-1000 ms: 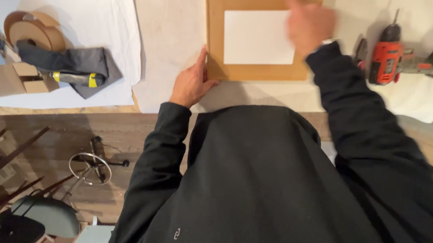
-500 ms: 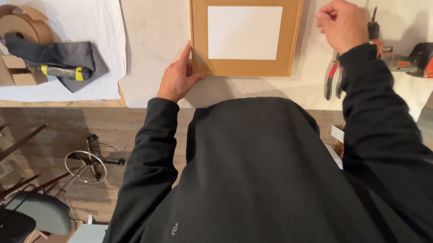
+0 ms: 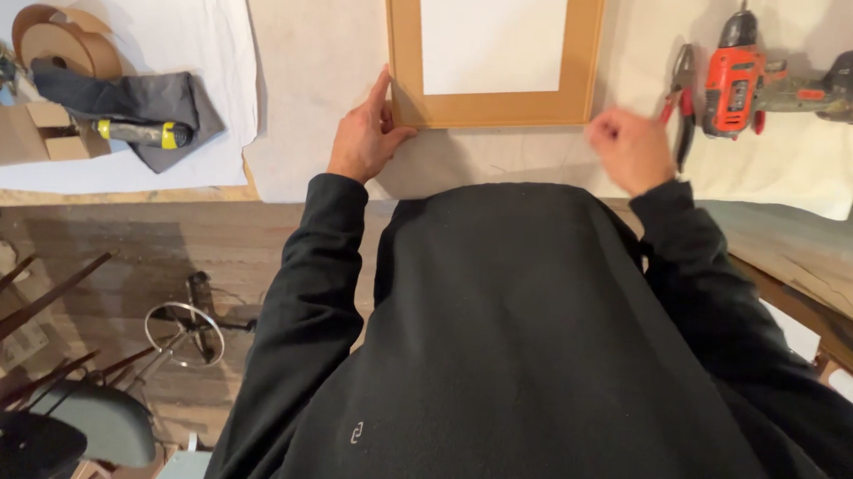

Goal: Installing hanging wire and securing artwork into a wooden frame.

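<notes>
A brown picture frame backing (image 3: 576, 61) with a white rectangular sheet (image 3: 491, 36) in its middle lies flat on the pale covered table (image 3: 308, 84). My left hand (image 3: 366, 135) rests against the frame's near left corner, fingers touching its edge. Beside the near right corner, my right hand (image 3: 633, 149) hovers blurred with its fingers curled; nothing shows in it. Both arms wear black sleeves.
An orange and black cordless drill (image 3: 782, 79) and pliers (image 3: 682, 97) lie to the right. On the left are brown tape rolls (image 3: 59, 39), a dark cloth (image 3: 129, 98), a yellow-handled tool (image 3: 142, 133) and a cardboard box (image 3: 18, 134). Stools (image 3: 10, 441) stand on the wooden floor.
My right hand has come down from the frame's far right side to its near right corner. The left hand stays at the near left corner. The view has shifted slightly.
</notes>
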